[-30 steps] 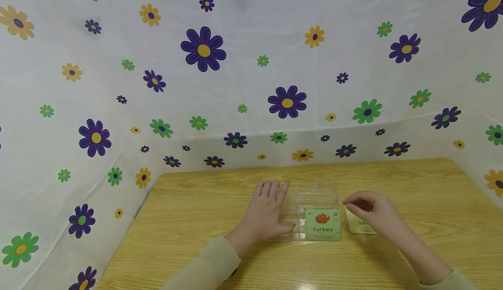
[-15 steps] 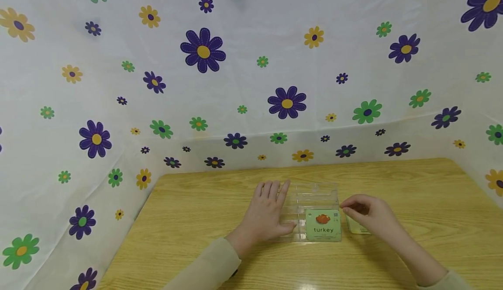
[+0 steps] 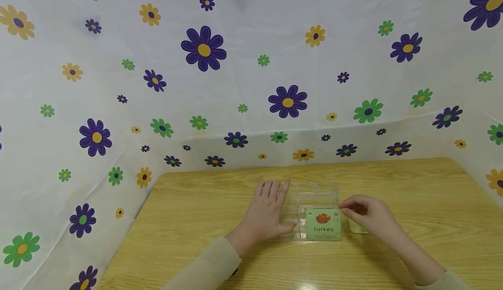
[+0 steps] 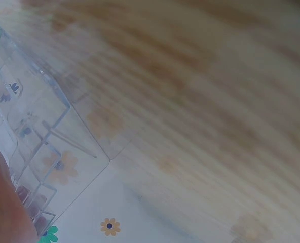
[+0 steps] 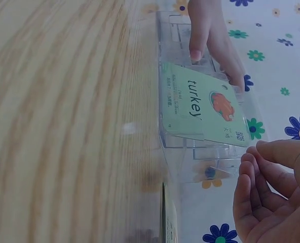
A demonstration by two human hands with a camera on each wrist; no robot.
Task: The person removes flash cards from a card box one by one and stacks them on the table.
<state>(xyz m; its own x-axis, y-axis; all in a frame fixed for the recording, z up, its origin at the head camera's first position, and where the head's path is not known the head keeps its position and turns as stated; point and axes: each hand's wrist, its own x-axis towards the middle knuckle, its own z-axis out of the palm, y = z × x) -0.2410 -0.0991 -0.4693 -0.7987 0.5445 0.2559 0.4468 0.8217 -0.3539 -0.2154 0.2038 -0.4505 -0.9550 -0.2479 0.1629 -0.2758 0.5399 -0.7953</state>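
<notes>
one clear box (image 3: 314, 194), two cards; left hand (image 3: 267, 213) flat on it, right hand (image 3: 367, 215) seemingly empty, loosely curled.

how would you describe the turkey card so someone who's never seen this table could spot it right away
On the wooden table, look between the two hands for the clear plastic box. The turkey card lies at the near end of that box, pale green with an orange bird above the word "turkey". The other green card lies on the table outside the box, mostly hidden under the right hand.
</notes>
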